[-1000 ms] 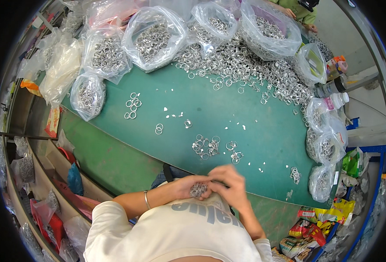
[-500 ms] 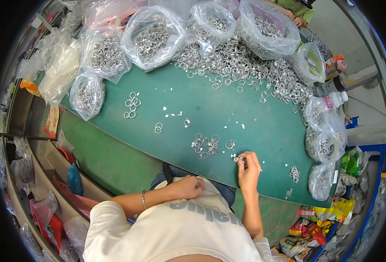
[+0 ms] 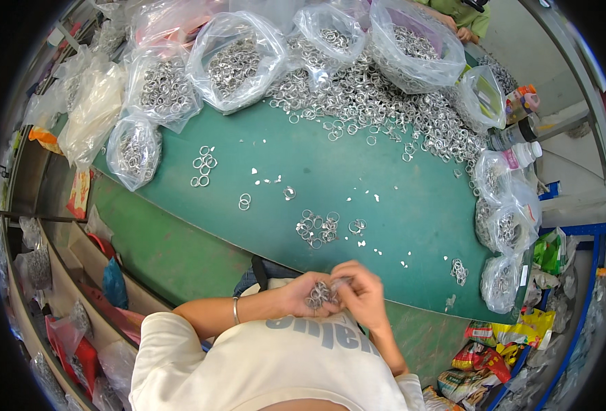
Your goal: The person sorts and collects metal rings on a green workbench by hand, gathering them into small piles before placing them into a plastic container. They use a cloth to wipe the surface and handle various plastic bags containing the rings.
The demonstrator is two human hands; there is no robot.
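My left hand [image 3: 301,291] is closed around a bunch of small silver metal rings [image 3: 320,295], held close to my chest below the green table's near edge [image 3: 412,226]. My right hand [image 3: 362,288] meets it from the right, fingers pinching at the same bunch. A small pile of loose rings [image 3: 316,229] lies on the table just beyond my hands, with a tiny cluster [image 3: 357,225] beside it. A thin bracelet [image 3: 236,310] circles my left wrist.
Clear plastic bags full of rings [image 3: 234,61] line the far and left sides, beside a big loose heap of rings [image 3: 385,103]. Smaller bags [image 3: 505,226] and bottles [image 3: 515,133] stand at the right. Another person's arm [image 3: 457,20] shows at the top. Packets [image 3: 495,356] lie lower right.
My right hand, which reached out to the table by the small ring pile half a second ago, has come back to my left hand and now works on the bunch.
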